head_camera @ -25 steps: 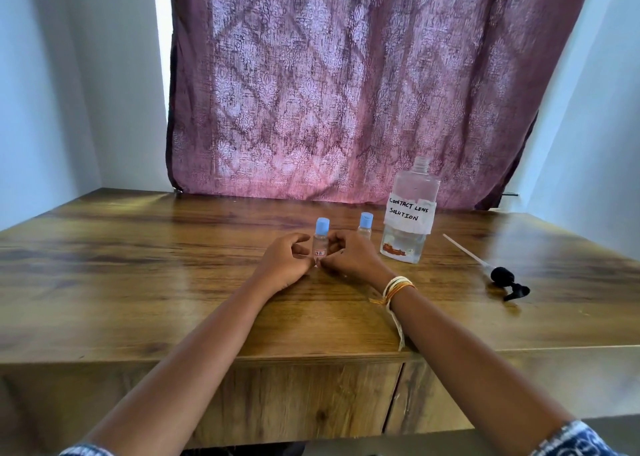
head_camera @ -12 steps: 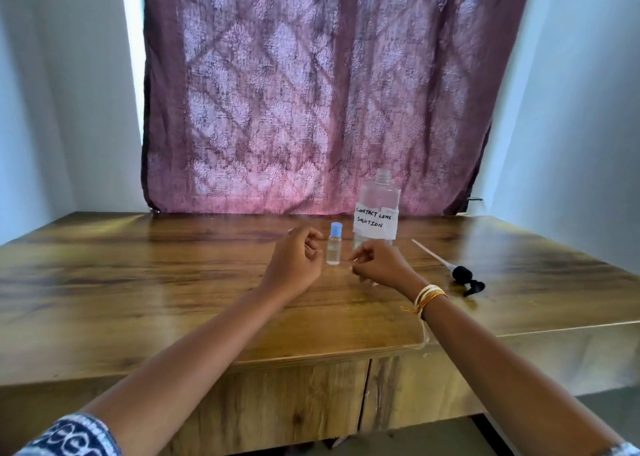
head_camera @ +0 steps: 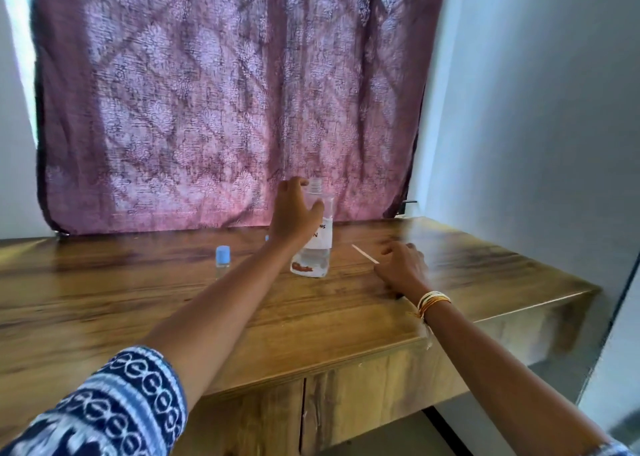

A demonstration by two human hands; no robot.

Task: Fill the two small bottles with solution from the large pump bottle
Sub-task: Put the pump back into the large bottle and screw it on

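Wooden table (head_camera: 104,310) against mauve curtain (head_camera: 207,92); grey wall (head_camera: 536,109) at right.

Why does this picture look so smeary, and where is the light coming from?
Head view: motion blur smears the right hand and the small bottle; daylight glows through the pink curtain, backlighting the large bottle that the left hand reaches; a pale sheen lies on the table; the wide lens bends the edges.

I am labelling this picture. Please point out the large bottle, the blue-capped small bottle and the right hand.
large bottle (head_camera: 311,265), head view, clear lower body.
small bottle (head_camera: 222,255), head view, blue cap.
right hand (head_camera: 403,268), head view, back of hand.
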